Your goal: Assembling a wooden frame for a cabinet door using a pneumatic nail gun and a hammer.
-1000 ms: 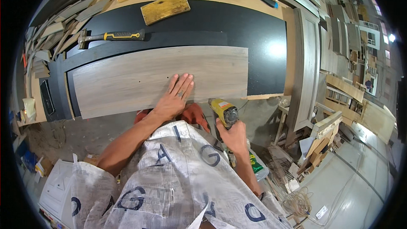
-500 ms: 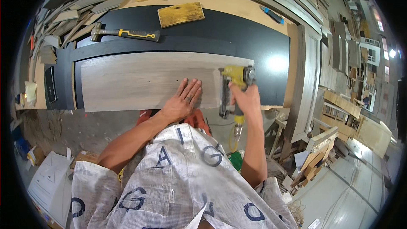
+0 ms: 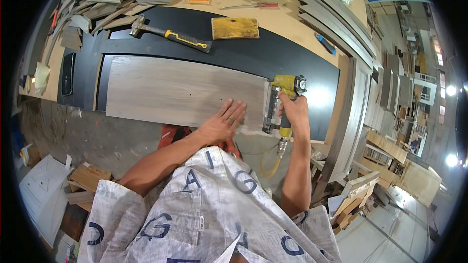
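We find the grey wood panel (image 3: 180, 92) lying flat on the black door (image 3: 302, 63). Our left hand (image 3: 222, 124), fingers spread, presses flat on its near right part. Our right hand (image 3: 294, 112) is clenched around the yellow nail gun (image 3: 282, 98), standing at the panel's right end. A hammer (image 3: 170, 34) lies far left.

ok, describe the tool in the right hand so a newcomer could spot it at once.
Find the long black door panel on the workbench, with a grey wood-grain board lying on it. At the board's right end, the right hand grips a yellow nail gun with a hose hanging below. The hammer has yellow too, but lies untouched.
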The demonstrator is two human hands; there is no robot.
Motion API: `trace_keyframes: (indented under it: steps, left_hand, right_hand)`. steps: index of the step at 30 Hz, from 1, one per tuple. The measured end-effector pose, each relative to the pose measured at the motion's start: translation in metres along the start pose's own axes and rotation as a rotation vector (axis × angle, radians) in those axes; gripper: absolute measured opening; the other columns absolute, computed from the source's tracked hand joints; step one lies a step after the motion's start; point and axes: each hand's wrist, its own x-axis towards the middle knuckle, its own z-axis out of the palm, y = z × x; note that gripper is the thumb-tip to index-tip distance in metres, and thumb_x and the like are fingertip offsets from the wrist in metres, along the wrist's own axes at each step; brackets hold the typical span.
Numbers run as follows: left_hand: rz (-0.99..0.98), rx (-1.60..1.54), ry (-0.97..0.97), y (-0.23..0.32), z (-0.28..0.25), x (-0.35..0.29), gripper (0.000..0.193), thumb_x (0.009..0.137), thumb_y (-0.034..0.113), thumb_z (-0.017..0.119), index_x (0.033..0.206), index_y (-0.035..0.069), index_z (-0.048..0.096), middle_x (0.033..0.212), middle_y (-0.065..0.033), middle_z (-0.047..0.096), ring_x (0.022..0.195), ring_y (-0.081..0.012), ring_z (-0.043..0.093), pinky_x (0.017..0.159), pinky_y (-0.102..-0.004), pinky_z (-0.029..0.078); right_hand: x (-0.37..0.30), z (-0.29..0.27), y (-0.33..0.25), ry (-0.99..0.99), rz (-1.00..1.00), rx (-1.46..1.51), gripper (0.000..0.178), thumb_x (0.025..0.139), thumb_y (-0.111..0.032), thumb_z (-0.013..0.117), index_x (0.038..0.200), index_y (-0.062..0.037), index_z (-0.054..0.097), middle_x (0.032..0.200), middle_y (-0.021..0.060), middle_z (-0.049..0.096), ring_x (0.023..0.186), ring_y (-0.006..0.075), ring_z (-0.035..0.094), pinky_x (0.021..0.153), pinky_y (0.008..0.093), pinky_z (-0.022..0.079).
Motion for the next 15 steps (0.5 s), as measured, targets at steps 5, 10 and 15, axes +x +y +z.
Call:
trace_keyframes:
  steps: [5, 10, 15]
  left_hand:
    - [0.024, -0.024, 0.024, 0.000, 0.000, 0.001, 0.076, 0.088, 0.036, 0.066, 0.144, -0.010, 0.045, 0.159, -0.0244, 0.033, 0.152, -0.0391, 0.021, 0.125, -0.0576, 0.011]
    - [0.081, -0.069, 0.059, -0.013, 0.005, -0.006, 0.075, 0.087, 0.034, 0.065, 0.144, -0.010, 0.045, 0.160, -0.0254, 0.031, 0.152, -0.0393, 0.021, 0.124, -0.0574, 0.011]
    - [0.082, -0.126, 0.056, -0.031, -0.009, -0.033, 0.077, 0.086, 0.032, 0.064, 0.145, -0.012, 0.042, 0.160, -0.0260, 0.030, 0.152, -0.0400, 0.021, 0.124, -0.0592, 0.010]
  right_hand:
    - [0.000, -0.002, -0.003, 0.041, 0.017, -0.139, 0.030, 0.087, -0.023, 0.070, 0.076, 0.0045, 0.068, 0.058, 0.0084, 0.062, 0.048, 0.0177, 0.062, 0.047, 0.0323, 0.048]
    - [-0.002, 0.006, -0.008, 0.056, -0.025, -0.157, 0.034, 0.087, -0.024, 0.069, 0.071, 0.0055, 0.065, 0.057, 0.0089, 0.062, 0.047, 0.0186, 0.063, 0.050, 0.0335, 0.049]
    - [0.003, 0.003, -0.003, 0.080, 0.038, -0.162, 0.031, 0.085, -0.024, 0.072, 0.073, 0.0045, 0.067, 0.058, 0.0084, 0.062, 0.048, 0.0183, 0.063, 0.045, 0.0324, 0.049]
